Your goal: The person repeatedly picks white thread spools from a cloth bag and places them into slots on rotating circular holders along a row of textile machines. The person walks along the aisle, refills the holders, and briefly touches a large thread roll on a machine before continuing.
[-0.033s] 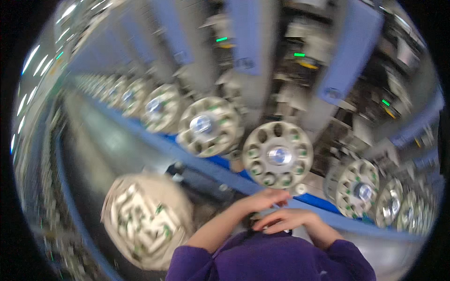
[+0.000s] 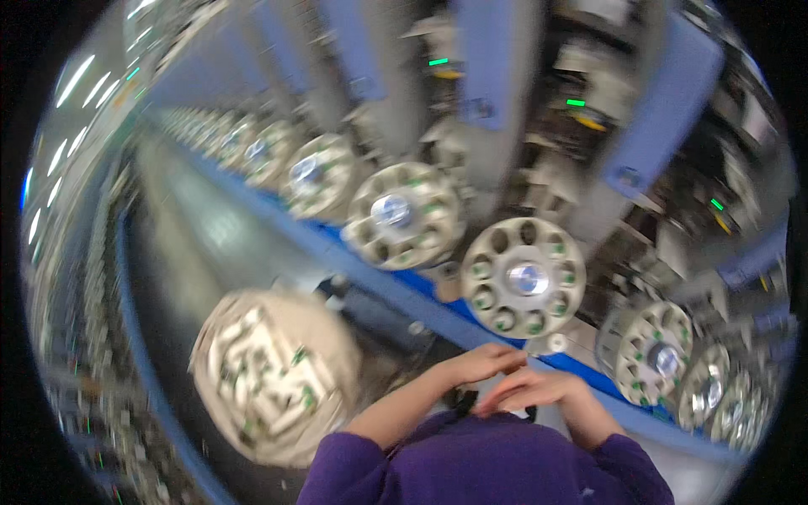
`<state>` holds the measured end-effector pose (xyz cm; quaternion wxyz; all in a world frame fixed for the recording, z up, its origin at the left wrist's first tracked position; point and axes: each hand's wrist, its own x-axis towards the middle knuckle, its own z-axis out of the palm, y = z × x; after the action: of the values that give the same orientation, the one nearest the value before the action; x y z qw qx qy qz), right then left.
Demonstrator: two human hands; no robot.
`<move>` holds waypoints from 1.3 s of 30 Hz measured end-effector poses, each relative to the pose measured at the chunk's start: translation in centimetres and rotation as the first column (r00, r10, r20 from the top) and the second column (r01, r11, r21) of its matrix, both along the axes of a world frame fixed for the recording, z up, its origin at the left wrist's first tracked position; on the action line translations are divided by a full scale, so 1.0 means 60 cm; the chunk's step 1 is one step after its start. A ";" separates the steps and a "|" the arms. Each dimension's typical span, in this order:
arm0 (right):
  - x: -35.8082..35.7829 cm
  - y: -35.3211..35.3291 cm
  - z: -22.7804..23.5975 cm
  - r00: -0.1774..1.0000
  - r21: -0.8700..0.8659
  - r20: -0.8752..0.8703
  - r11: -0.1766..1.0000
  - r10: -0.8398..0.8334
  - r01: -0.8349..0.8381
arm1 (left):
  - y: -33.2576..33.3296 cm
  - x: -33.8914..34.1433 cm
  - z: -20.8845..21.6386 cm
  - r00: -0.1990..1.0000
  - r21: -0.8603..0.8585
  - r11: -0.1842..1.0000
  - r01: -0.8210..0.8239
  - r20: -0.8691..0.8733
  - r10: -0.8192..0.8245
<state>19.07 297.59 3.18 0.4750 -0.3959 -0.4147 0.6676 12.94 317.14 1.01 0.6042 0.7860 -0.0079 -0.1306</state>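
Note:
My left hand (image 2: 486,362) reaches in from the lower middle, its fingers pointing right and blurred. Just below and right of it is my right hand (image 2: 539,390), fingers stretched out toward the left, with nothing visible in them. The hands are close together in front of my purple top; whether they touch is unclear. Beyond them stands a round cream bobbin magazine (image 2: 528,254), with a ring of pockets around a shiny hub. Green-tipped bobbins show in several pockets. A small white round piece (image 2: 557,342) sits under its lower edge, near my fingers.
To the left is a wide beige cloth sack (image 2: 332,337) of white bobbins (image 2: 252,362), some with green ends. A long machine with a blue rail (image 2: 295,240) carries more magazines on both sides, such as a left one (image 2: 412,187) and a right one (image 2: 644,337). Blue-grey panels (image 2: 488,67) rise behind.
The machine and magazines have shifted right in the picture as the view turned. My right hand has moved slightly right, and its fingers are more blurred. My left hand stays near it.

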 end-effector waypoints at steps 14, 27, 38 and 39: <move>-0.186 0.347 -0.067 0.780 -0.077 0.625 0.993 -0.020 0.087 | 0.358 -0.816 -0.119 -0.408 0.579 -0.466 -0.669 0.238 0.882; -0.384 0.785 -0.213 0.570 0.089 0.767 0.929 -0.295 0.360 | 0.641 -0.771 -0.008 0.055 0.520 -0.164 -0.838 0.380 0.923; -0.446 0.899 -0.231 0.198 -0.089 0.980 0.955 0.033 0.283 | 0.836 -0.713 -0.068 0.283 0.748 0.234 -0.621 -0.064 0.957; -0.451 0.910 -0.229 0.158 -0.156 0.981 0.943 0.113 0.295 | 0.838 -0.711 -0.065 0.315 0.729 0.244 -0.639 -0.042 0.948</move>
<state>-7.98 352.16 -10.54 0.0639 -0.8263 -0.4859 0.2776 -29.74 367.43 -2.86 0.2788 0.7483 0.6015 0.0249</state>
